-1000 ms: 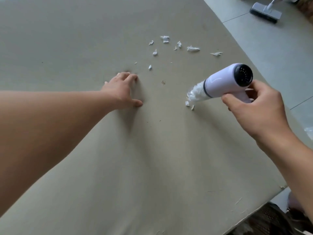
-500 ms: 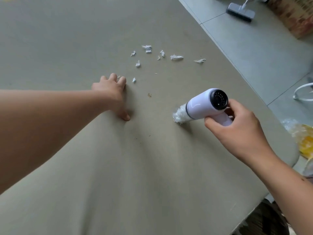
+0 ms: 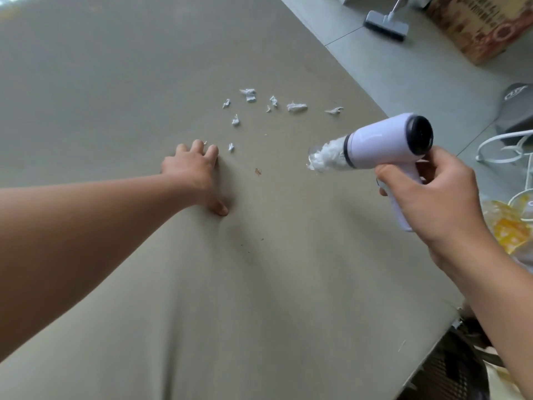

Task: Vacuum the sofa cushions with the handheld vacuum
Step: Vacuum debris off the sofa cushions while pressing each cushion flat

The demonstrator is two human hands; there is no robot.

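Since half a second ago you have lifted the vacuum (image 3: 383, 140) off the cushion (image 3: 259, 284): its clear nozzle, packed with white fluff, was touching the fabric and now hangs above it, tilted down to the left. Your right hand (image 3: 432, 203) has its fingers (image 3: 388, 176) wrapped tight round the white handle, near the cushion's right edge. Your left hand (image 3: 196, 174) stays pressed flat on the fabric, fingers spread a little and holding nothing, thumb dug in so the cloth puckers around it. A small brown speck (image 3: 258, 171) lies between hand and nozzle. Beyond your fingertips the white scraps (image 3: 296, 106) lie scattered as before. Farther off, on the floor (image 3: 403, 76), rest a mop (image 3: 386, 26) and a box (image 3: 478, 27).
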